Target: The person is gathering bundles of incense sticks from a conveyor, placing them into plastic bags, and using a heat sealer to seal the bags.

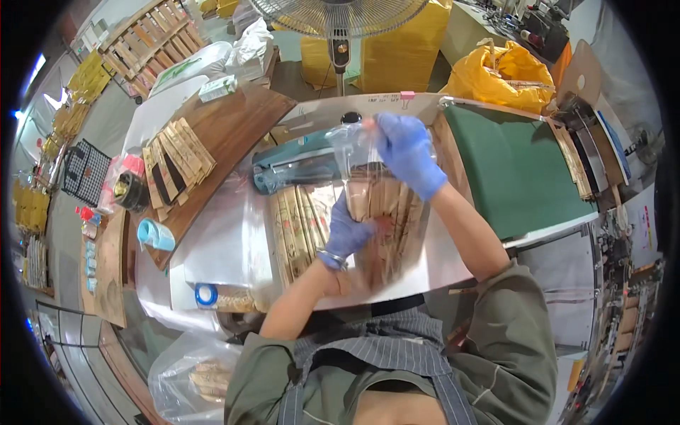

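Note:
Both of my hands wear thin blue-purple gloves. My right hand is raised, its fingers pinched on the gathered mouth of a clear plastic bag. Inside the bag stand flat brown paper packets. Lower down, my left hand grips the left side of the bagged packets, with its fingertips partly behind the film. More brown packets lie in a row on the white tabletop, left of that hand. Behind them sits a teal, long-bodied device, partly covered by the bag.
At left, a brown wooden board bears fanned packets and a light-blue roll. Blue tape lies near the front edge. A green mat covers the right side. Beyond stand a fan and a yellow sack.

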Motion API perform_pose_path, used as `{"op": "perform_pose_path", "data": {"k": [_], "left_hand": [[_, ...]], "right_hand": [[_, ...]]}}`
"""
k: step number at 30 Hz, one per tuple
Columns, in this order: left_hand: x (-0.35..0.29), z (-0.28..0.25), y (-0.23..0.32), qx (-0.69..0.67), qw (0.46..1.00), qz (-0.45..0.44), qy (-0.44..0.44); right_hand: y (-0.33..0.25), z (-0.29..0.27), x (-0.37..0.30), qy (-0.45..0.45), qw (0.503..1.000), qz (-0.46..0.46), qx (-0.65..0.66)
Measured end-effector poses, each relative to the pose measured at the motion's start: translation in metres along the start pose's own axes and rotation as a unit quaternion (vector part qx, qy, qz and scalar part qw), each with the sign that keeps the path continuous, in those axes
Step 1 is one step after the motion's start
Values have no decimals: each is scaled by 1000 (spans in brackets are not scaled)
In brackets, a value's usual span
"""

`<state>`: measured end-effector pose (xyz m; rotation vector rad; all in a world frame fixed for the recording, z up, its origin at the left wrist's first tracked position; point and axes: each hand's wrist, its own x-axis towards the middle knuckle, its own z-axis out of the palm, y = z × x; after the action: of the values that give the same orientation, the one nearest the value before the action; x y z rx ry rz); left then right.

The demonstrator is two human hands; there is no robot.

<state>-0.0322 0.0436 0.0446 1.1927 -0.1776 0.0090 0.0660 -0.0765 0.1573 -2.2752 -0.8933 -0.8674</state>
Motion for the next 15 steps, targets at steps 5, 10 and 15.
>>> {"op": "perform_pose_path", "data": {"k": [5, 10, 15], "left_hand": [[54, -31, -76, -10, 988, -127, 84], [58, -115, -25, -17, 943, -300, 143], [24, -209, -31, -98, 929, -315, 170]], "right_hand": [[47, 132, 9, -71, 947, 313, -6], [3, 125, 46, 0, 918, 190, 347], [96, 182, -47, 29, 805, 386, 450]]}}
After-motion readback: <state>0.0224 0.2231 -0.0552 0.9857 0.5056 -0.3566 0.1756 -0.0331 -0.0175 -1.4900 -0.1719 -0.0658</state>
